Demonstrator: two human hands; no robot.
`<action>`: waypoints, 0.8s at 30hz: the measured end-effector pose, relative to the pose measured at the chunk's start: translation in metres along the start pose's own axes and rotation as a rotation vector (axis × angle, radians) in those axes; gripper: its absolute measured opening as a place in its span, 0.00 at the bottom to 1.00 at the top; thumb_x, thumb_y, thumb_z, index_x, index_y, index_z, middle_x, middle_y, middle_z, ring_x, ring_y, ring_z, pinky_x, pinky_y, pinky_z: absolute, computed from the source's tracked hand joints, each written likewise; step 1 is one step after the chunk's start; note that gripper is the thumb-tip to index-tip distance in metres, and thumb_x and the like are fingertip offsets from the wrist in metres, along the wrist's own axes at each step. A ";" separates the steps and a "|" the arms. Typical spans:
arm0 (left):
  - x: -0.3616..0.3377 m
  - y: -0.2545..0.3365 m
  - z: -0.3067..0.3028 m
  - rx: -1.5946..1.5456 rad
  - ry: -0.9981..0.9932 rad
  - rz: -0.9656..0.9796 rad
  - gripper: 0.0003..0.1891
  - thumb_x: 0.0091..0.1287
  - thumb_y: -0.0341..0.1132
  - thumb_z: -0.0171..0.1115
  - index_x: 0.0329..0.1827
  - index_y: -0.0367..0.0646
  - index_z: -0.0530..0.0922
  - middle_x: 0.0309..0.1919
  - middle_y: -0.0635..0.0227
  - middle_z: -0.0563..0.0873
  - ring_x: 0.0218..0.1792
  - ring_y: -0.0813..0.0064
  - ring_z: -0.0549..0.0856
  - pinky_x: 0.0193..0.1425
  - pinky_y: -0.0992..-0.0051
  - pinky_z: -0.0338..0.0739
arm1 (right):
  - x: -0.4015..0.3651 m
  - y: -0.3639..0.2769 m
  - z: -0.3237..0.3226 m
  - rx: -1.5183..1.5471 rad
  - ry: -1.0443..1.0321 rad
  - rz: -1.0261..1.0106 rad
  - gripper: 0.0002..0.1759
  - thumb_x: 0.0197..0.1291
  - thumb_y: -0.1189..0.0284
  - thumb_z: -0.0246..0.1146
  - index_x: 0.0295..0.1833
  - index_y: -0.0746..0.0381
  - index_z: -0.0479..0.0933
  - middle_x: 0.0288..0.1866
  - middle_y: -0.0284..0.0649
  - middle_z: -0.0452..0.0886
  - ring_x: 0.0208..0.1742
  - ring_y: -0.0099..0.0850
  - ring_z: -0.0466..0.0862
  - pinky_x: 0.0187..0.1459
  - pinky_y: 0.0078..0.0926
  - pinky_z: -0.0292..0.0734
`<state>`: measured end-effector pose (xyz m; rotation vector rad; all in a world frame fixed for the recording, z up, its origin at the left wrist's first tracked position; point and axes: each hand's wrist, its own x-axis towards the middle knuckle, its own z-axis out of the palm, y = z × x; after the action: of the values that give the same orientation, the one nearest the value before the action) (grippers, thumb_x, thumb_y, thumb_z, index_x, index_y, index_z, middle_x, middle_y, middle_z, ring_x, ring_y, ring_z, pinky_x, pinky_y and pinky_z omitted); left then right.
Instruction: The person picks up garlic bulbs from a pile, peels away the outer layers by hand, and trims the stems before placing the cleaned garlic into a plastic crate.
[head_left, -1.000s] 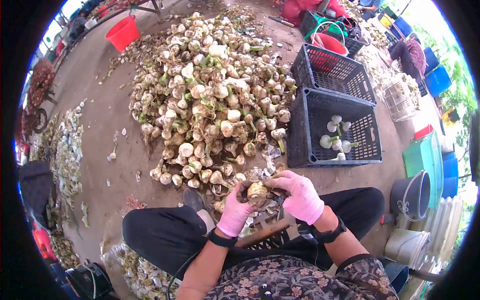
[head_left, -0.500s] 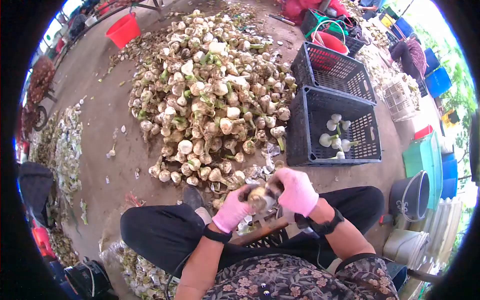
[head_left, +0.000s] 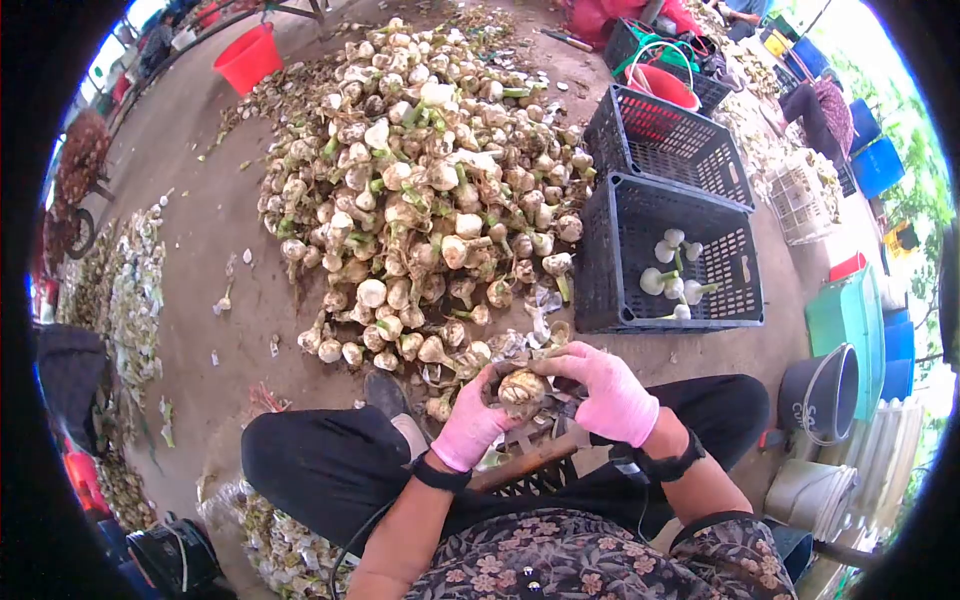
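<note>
A brownish, dirt-streaked garlic bulb is between my two gloved hands, above my lap. My left hand, in a pink glove with dark fingertips, curls around the bulb's left side. From the right, my right hand closes thumb and fingers on the bulb's upper right edge; its exact grip is partly hidden. Just beyond lies a big heap of untrimmed garlic with stalks and roots. Several cleaned white garlic bulbs lie in the nearer black crate, to the right of the heap.
A second black crate stands behind the first, with a red bucket by it. Another red bucket is far left. Grey and white buckets stand at right. A person sits far right. Peelings litter the left floor.
The garlic bulb has turned in my left hand and shows more plainly. My right hand, blurred over the bulb before, has shifted slightly right and steadied with fingers at its edge.
</note>
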<state>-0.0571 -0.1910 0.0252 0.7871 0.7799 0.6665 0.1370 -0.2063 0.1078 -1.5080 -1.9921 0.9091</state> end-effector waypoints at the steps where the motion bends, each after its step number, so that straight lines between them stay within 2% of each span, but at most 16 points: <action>1: -0.001 0.005 0.003 -0.002 -0.001 0.001 0.32 0.52 0.23 0.71 0.61 0.37 0.67 0.51 0.66 0.78 0.51 0.75 0.78 0.58 0.75 0.74 | -0.001 -0.001 0.002 -0.091 -0.002 -0.002 0.26 0.42 0.82 0.59 0.52 0.56 0.78 0.41 0.43 0.77 0.43 0.44 0.81 0.43 0.36 0.78; 3: -0.006 0.021 0.009 0.200 0.091 -0.024 0.32 0.46 0.29 0.75 0.56 0.34 0.72 0.46 0.66 0.82 0.47 0.78 0.79 0.56 0.76 0.73 | -0.002 -0.005 0.002 -0.180 -0.042 0.013 0.24 0.43 0.80 0.59 0.50 0.56 0.78 0.40 0.43 0.77 0.41 0.44 0.81 0.41 0.37 0.78; 6: -0.006 0.013 0.008 0.305 0.143 0.000 0.30 0.46 0.30 0.75 0.54 0.33 0.74 0.41 0.67 0.83 0.44 0.78 0.80 0.53 0.76 0.74 | -0.004 -0.011 0.004 -0.302 -0.095 0.057 0.20 0.43 0.78 0.59 0.47 0.56 0.79 0.38 0.41 0.78 0.39 0.43 0.81 0.39 0.39 0.77; 11: -0.007 0.013 0.008 0.314 0.144 -0.018 0.29 0.47 0.32 0.75 0.53 0.33 0.74 0.41 0.66 0.84 0.43 0.79 0.80 0.52 0.77 0.74 | -0.001 -0.009 0.015 -0.429 -0.104 0.112 0.16 0.41 0.76 0.61 0.41 0.57 0.79 0.36 0.41 0.79 0.37 0.43 0.81 0.36 0.38 0.76; 13: -0.007 0.014 0.005 0.345 0.142 -0.015 0.29 0.48 0.33 0.76 0.53 0.34 0.75 0.41 0.67 0.84 0.43 0.79 0.80 0.52 0.77 0.74 | 0.002 -0.007 0.017 -0.388 -0.007 0.052 0.11 0.40 0.76 0.62 0.35 0.58 0.78 0.32 0.41 0.78 0.35 0.43 0.81 0.35 0.38 0.76; 16: -0.009 0.022 0.007 0.254 0.049 -0.069 0.30 0.48 0.35 0.76 0.54 0.35 0.74 0.43 0.67 0.83 0.45 0.79 0.79 0.54 0.77 0.73 | 0.005 0.001 0.009 -0.301 -0.002 0.049 0.08 0.41 0.76 0.62 0.32 0.59 0.76 0.31 0.41 0.78 0.34 0.43 0.81 0.35 0.37 0.76; 17: -0.012 0.029 0.011 0.227 -0.083 -0.077 0.31 0.49 0.36 0.76 0.55 0.35 0.74 0.45 0.68 0.82 0.47 0.80 0.79 0.55 0.77 0.73 | 0.008 0.007 0.008 -0.163 0.039 0.111 0.06 0.43 0.76 0.62 0.30 0.60 0.76 0.29 0.42 0.78 0.34 0.44 0.81 0.34 0.37 0.76; 18: -0.013 0.031 0.013 0.199 -0.214 -0.086 0.32 0.49 0.36 0.76 0.56 0.36 0.74 0.47 0.68 0.82 0.48 0.80 0.78 0.56 0.77 0.72 | 0.014 0.011 0.004 -0.237 -0.042 0.229 0.07 0.49 0.72 0.61 0.36 0.60 0.77 0.35 0.46 0.79 0.36 0.46 0.81 0.39 0.39 0.76; 20: -0.010 0.027 0.015 0.226 -0.236 -0.125 0.32 0.48 0.38 0.77 0.55 0.36 0.74 0.47 0.68 0.82 0.49 0.77 0.79 0.58 0.76 0.72 | 0.018 0.050 0.024 -0.431 -0.026 0.319 0.05 0.49 0.72 0.61 0.33 0.59 0.78 0.35 0.45 0.79 0.39 0.46 0.81 0.41 0.38 0.76; 22: -0.013 0.025 0.017 0.201 -0.215 -0.034 0.32 0.47 0.36 0.77 0.55 0.39 0.73 0.47 0.69 0.81 0.49 0.77 0.79 0.58 0.76 0.72 | 0.008 0.079 0.036 -0.374 0.013 0.368 0.06 0.48 0.74 0.60 0.35 0.59 0.79 0.35 0.45 0.79 0.40 0.45 0.81 0.42 0.37 0.76; 24: -0.008 0.010 0.005 0.153 -0.163 -0.029 0.34 0.45 0.35 0.79 0.56 0.39 0.72 0.49 0.68 0.80 0.52 0.76 0.78 0.60 0.74 0.71 | 0.004 0.087 0.040 -0.300 0.018 0.405 0.09 0.48 0.76 0.60 0.37 0.58 0.80 0.35 0.44 0.79 0.41 0.45 0.81 0.43 0.36 0.76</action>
<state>-0.0599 -0.1936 0.0386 0.9555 0.6975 0.5140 0.1631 -0.1963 0.0166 -2.1342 -1.9073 0.7621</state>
